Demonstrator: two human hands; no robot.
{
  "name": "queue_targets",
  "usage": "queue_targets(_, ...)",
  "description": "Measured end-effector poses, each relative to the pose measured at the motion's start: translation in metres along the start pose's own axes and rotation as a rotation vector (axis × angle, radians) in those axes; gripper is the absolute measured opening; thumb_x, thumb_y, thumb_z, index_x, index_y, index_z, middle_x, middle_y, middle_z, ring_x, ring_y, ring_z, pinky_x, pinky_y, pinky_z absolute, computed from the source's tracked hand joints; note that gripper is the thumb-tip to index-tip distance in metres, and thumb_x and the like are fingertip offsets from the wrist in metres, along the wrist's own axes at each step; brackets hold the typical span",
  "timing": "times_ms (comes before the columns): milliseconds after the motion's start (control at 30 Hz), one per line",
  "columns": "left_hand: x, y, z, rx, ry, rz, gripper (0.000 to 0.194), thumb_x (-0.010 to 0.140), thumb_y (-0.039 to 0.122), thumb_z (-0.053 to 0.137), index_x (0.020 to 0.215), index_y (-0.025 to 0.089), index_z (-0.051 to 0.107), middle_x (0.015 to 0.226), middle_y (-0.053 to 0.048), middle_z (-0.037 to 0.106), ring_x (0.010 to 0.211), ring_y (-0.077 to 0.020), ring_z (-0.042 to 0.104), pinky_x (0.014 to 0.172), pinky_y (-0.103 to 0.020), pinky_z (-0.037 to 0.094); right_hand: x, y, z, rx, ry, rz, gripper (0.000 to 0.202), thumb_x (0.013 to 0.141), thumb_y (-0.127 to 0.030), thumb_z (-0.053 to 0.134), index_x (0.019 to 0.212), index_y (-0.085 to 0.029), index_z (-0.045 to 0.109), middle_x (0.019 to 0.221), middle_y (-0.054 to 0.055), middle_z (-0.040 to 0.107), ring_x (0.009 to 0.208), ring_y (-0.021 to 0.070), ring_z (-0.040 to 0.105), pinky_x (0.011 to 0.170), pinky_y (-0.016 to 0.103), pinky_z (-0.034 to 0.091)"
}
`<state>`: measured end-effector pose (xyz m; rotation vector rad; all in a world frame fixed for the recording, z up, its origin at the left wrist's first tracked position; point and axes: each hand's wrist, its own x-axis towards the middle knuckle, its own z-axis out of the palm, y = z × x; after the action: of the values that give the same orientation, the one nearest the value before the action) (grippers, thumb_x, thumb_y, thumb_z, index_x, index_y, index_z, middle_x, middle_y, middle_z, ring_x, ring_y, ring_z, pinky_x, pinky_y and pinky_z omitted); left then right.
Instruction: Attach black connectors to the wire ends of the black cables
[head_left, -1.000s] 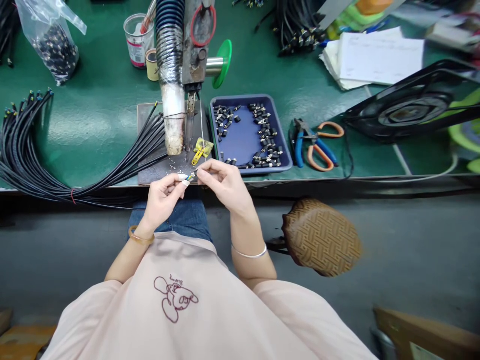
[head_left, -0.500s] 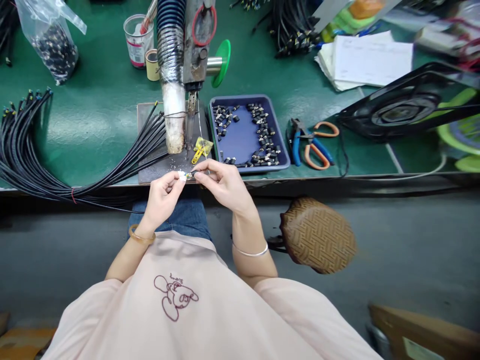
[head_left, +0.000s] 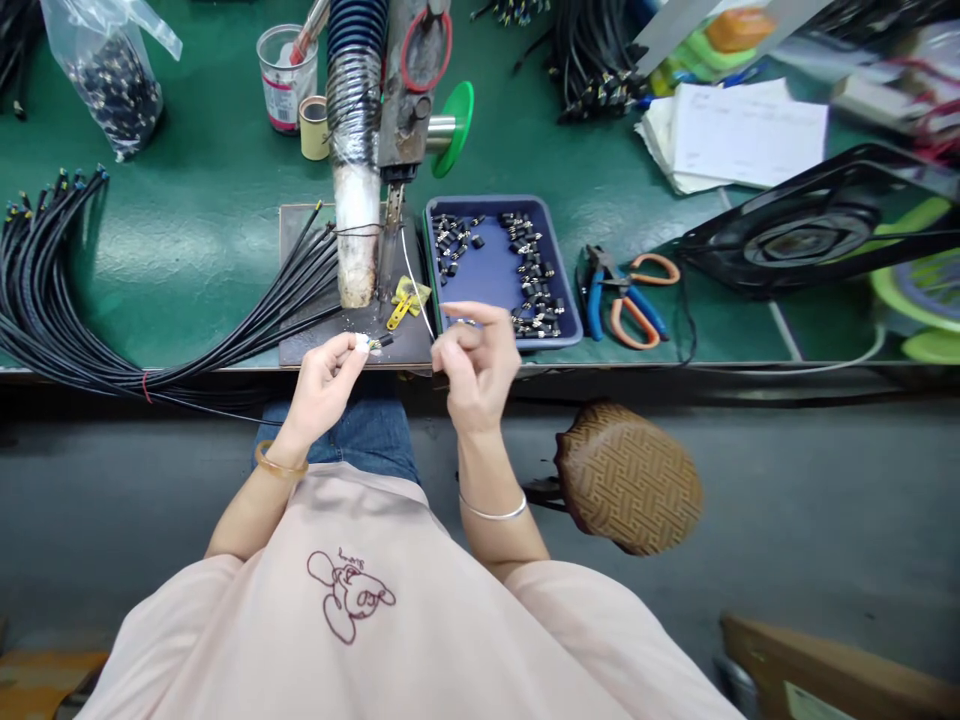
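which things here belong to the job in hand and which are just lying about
Seemingly in the job:
left hand with small black connector
right hand by thin pale wire
blue tray with loose connectors
black cables

Seemingly just lying about:
papers
pliers
stool
cardboard box

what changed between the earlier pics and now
The right hand has let go of the small black connector and moved right, to the thin solder wire; whether it grips that is unclear. The left hand still pinches the coloured wires beside the connector. The blue tray and black cable bundle stay put.
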<state>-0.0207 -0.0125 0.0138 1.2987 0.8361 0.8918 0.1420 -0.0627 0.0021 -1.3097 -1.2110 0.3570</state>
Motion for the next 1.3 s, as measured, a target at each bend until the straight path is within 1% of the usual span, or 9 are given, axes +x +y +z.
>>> queue_targets(33,0.001,0.0,0.0,-0.008,0.002,-0.007,0.04,0.083,0.055,0.07,0.076,0.016,0.064,0.058,0.005,0.039,0.051,-0.0076,0.027,0.046,-0.022,0.023,-0.002,0.001,0.001,0.007,0.064,-0.015,0.026,0.098,-0.042,0.053,0.118,-0.027,0.059,0.06,-0.007,0.057,0.042,0.0103,0.048,0.044,0.026,0.039)
queue_targets(100,0.004,-0.001,0.0,-0.005,0.003,-0.009,0.041,0.084,0.056,0.07,0.075,0.016,0.063,0.057,0.005,0.038,0.049,-0.007,0.026,0.044,-0.022,0.022,-0.006,0.002,0.002,-0.021,0.096,-0.021,0.02,0.099,-0.035,0.052,0.117,-0.028,0.057,0.073,-0.004,0.07,0.045,0.0101,0.058,0.047,0.025,0.047)
queue_targets(200,0.006,-0.002,0.001,0.022,0.001,0.006,0.042,0.086,0.055,0.067,0.073,0.016,0.061,0.058,0.005,0.038,0.049,-0.0068,0.025,0.045,-0.022,0.021,-0.008,0.002,0.004,-0.125,0.019,-0.081,0.006,0.096,-0.026,0.059,0.1,-0.025,0.064,0.088,0.0,0.077,0.068,0.0143,0.074,0.064,0.027,0.06)
queue_targets(267,0.008,-0.003,0.001,0.043,0.002,0.023,0.043,0.087,0.055,0.067,0.071,0.016,0.06,0.059,0.004,0.038,0.05,-0.0069,0.026,0.045,-0.022,0.02,-0.007,0.002,0.006,-0.185,-0.027,-0.183,0.004,0.092,-0.021,0.064,0.089,-0.024,0.066,0.095,0.004,0.079,0.087,0.019,0.077,0.078,0.033,0.064)
queue_targets(333,0.01,-0.003,0.002,0.06,0.006,0.036,0.044,0.087,0.055,0.067,0.07,0.016,0.059,0.059,0.004,0.04,0.051,-0.0074,0.027,0.046,-0.022,0.02,-0.005,0.003,0.009,-0.205,-0.064,-0.252,0.008,0.09,-0.018,0.064,0.085,-0.023,0.066,0.103,0.006,0.078,0.094,0.0208,0.077,0.085,0.037,0.064)
queue_targets(500,0.016,-0.005,0.003,0.076,0.014,0.047,0.043,0.087,0.056,0.066,0.073,0.015,0.062,0.061,0.002,0.047,0.053,-0.0082,0.032,0.047,-0.022,0.024,0.0,0.009,0.014,-0.189,-0.095,-0.265,0.012,0.09,-0.015,0.061,0.081,-0.022,0.062,0.104,0.007,0.077,0.095,0.0199,0.076,0.084,0.037,0.065)
queue_targets(733,0.019,-0.001,0.003,0.045,0.019,0.047,0.043,0.085,0.059,0.068,0.077,0.016,0.065,0.058,0.003,0.045,0.054,-0.0095,0.037,0.049,-0.022,0.029,0.005,0.008,0.015,-0.17,-0.074,-0.297,0.013,0.088,-0.013,0.063,0.08,-0.023,0.061,0.102,0.007,0.077,0.094,0.0185,0.075,0.082,0.036,0.066)
queue_targets(1067,0.02,-0.001,0.002,-0.011,-0.013,0.015,0.05,0.081,0.066,0.068,0.075,0.017,0.063,0.053,0.005,0.038,0.051,-0.0081,0.033,0.047,-0.022,0.027,0.007,0.003,0.015,-0.239,-0.081,-0.309,0.011,0.089,-0.014,0.065,0.082,-0.023,0.065,0.101,0.006,0.076,0.092,0.0181,0.075,0.082,0.034,0.064)
queue_targets(1300,0.02,-0.003,0.0,-0.022,-0.047,-0.026,0.05,0.083,0.066,0.066,0.078,0.016,0.061,0.054,0.008,0.033,0.048,-0.0061,0.025,0.044,-0.02,0.024,0.007,-0.001,0.013,-0.25,-0.089,-0.347,0.014,0.086,-0.009,0.064,0.08,-0.021,0.061,0.102,0.007,0.076,0.09,0.0169,0.075,0.079,0.031,0.065)
